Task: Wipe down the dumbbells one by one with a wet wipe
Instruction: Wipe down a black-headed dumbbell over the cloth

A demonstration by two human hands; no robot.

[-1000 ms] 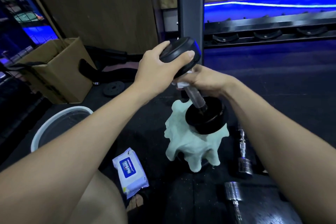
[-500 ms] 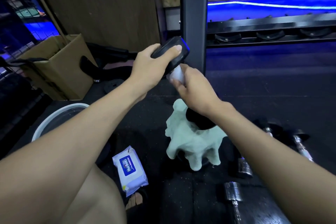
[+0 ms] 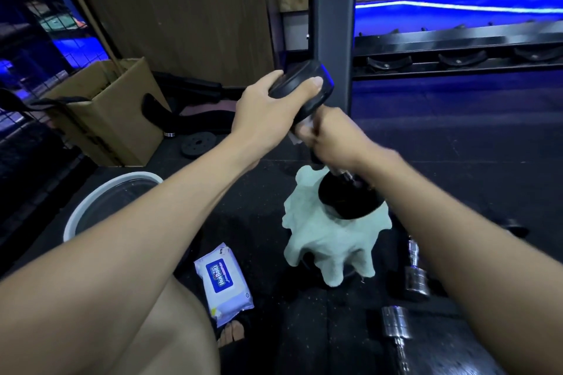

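Observation:
A black dumbbell (image 3: 307,85) stands tilted, its lower head (image 3: 347,201) resting on a pale green cloth (image 3: 329,246). My left hand (image 3: 268,106) grips the upper head from the left. My right hand (image 3: 329,137) is curled round the handle just below that head, holding a white wet wipe (image 3: 300,134) against the bar. The wipe shows only between my fingers. A pack of wet wipes (image 3: 224,281) lies on the floor by my left knee.
Chrome dumbbells (image 3: 416,271) lie on the black rubber floor at lower right. A white-rimmed basin (image 3: 91,207) sits at left, a cardboard box (image 3: 103,113) behind it. A grey rack post (image 3: 332,9) and a dumbbell rack (image 3: 457,49) stand beyond.
My right hand slid up the handle to the upper head, then came a little way back down, showing the lower head again. My left hand kept its grip on the upper head.

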